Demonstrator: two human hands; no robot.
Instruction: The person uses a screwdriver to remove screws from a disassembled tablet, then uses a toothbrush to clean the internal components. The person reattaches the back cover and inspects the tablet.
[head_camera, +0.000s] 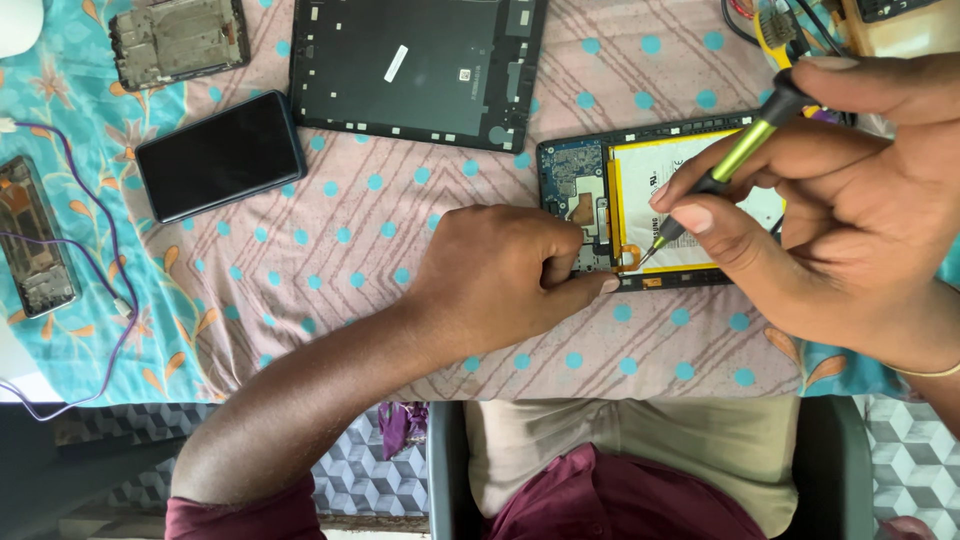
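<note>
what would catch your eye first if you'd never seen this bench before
The opened tablet at centre right, circuit board and pale battery bare, with the right hand pointing a green-handled screwdriver into it. The left hand steadies its near edge. Farther back lies the tablet's dark back cover; a black phone sits at left.

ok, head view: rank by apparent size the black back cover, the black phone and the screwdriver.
1. Back cover, cut off by the frame's top edge.
2. Phone.
3. Screwdriver, partly hidden in the right hand.
</note>
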